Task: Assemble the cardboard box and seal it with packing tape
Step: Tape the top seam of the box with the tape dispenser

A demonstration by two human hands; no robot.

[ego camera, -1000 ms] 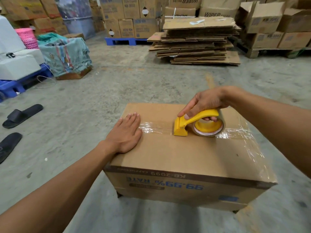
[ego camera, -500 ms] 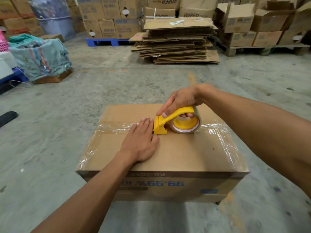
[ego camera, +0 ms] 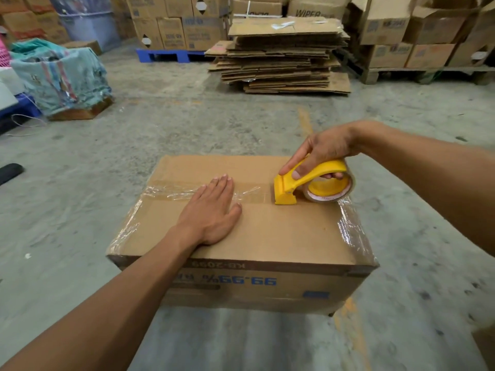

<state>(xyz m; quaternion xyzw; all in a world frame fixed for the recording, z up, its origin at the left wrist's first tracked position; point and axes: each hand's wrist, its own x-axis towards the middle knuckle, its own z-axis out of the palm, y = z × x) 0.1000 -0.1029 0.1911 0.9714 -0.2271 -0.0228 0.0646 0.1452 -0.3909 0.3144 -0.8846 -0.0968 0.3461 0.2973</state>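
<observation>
A closed brown cardboard box point(ego camera: 281, 236) with blue print on its near side stands on the concrete floor in front of me. Clear tape point(ego camera: 166, 192) runs along its top seam and shines on both side edges. My left hand point(ego camera: 211, 212) lies flat, palm down, on the taped seam near the middle of the top. My right hand point(ego camera: 321, 153) grips the handle of a yellow tape dispenser point(ego camera: 302, 183) with a roll of clear tape; the dispenser rests on the seam toward the box's right end, a short gap right of my left hand.
A stack of flattened cardboard point(ego camera: 281, 57) lies straight ahead. Stacked boxes on a blue pallet point(ego camera: 166, 53) and a wooden pallet point(ego camera: 428, 73) line the back. A cloth-covered bundle point(ego camera: 61, 76) sits at left; a black sandal point(ego camera: 9, 172) lies by the left edge.
The dispenser, which had slid left up against my left hand half a second ago, now sits farther right with a gap between them. My left hand stays flat on the seam.
</observation>
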